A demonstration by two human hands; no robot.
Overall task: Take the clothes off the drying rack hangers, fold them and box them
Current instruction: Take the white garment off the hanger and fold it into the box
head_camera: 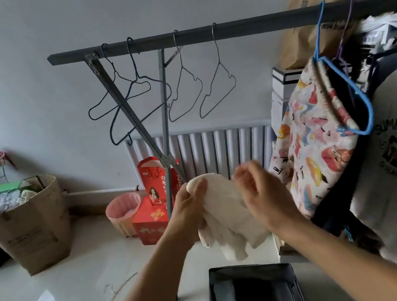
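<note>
Both hands (190,203) (255,193) grasp a cream garment (227,213) (fingers curled) above pale floor tiles (58,287).

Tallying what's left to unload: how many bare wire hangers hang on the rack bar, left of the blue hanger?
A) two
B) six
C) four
C: four bare wire hangers hang in a row on the rack bar, left of the blue hanger that carries the patterned garment.
</note>
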